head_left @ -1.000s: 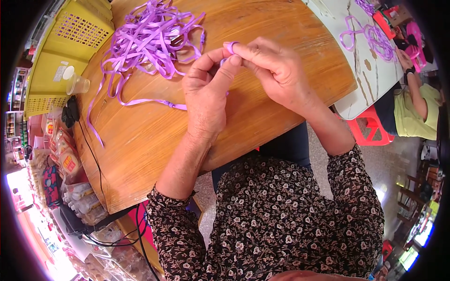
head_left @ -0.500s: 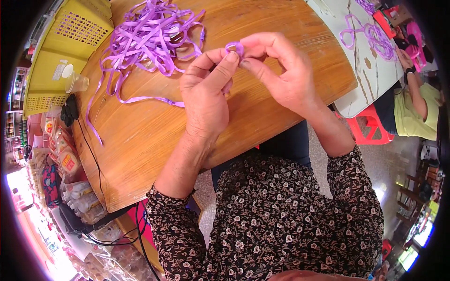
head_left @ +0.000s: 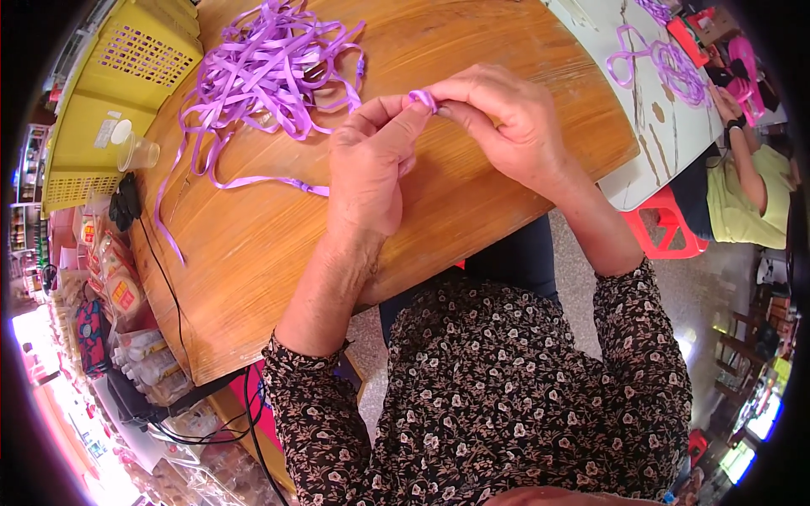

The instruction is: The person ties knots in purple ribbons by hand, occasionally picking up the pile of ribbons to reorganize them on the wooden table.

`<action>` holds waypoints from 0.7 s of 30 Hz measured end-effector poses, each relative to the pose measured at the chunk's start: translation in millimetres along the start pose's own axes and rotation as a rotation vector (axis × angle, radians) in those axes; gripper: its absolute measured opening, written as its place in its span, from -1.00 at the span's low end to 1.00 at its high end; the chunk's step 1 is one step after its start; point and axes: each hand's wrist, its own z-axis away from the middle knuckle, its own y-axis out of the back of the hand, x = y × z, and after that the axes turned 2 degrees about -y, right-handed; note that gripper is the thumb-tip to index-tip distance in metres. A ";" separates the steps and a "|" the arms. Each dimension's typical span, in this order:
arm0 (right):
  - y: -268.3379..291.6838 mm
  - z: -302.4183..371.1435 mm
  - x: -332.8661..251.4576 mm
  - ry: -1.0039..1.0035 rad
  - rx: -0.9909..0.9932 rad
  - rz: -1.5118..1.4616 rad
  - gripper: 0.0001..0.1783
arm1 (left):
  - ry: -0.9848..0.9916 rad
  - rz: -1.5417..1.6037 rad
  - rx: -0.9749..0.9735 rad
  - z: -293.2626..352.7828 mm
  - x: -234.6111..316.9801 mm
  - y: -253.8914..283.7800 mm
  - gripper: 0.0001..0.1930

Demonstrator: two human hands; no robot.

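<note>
A small loop of purple ribbon [head_left: 422, 99] stands up between my hands above the wooden table. My left hand [head_left: 373, 160] pinches its base between thumb and forefinger, the other fingers curled in. From the other side, my right hand [head_left: 504, 122] has thumb and forefinger closed on the loop's right edge. A strand of the same ribbon runs left from under my left hand, with a small knot or gathered spot on it. It leads toward a large tangled heap of purple ribbon [head_left: 261, 72] at the far left of the table.
A yellow perforated basket [head_left: 143, 55] and a clear plastic cup [head_left: 139, 153] stand at the wooden table's [head_left: 253, 278] left edge. A black cable hangs there. To the right, a white marbled table [head_left: 629, 160] bears more purple ribbon; a person sits there beside a red stool [head_left: 666, 223].
My right thumb and forefinger have come together on the ribbon loop, which looks smaller and more tilted. Both hands have shifted only slightly.
</note>
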 end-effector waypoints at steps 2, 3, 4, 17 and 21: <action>1.8 -1.5 -1.4 0.206 0.026 0.256 -0.70 | -0.017 -0.043 0.032 -0.2 -1.9 -0.9 -0.87; 0.8 -1.7 -0.1 0.205 0.026 0.255 -0.70 | -0.025 -0.032 0.040 -0.5 -3.2 -1.3 -0.87; -1.0 -2.3 2.5 0.253 0.037 0.268 -0.68 | -0.033 -0.021 0.049 -0.8 -4.0 -1.5 -0.87; -0.5 -8.4 11.9 0.523 0.062 0.433 -0.59 | 0.031 -0.034 0.071 -1.5 0.3 2.4 -0.84; 0.2 -11.1 11.5 0.548 0.085 0.415 -0.58 | 0.049 0.017 0.019 -2.4 1.4 5.0 -0.85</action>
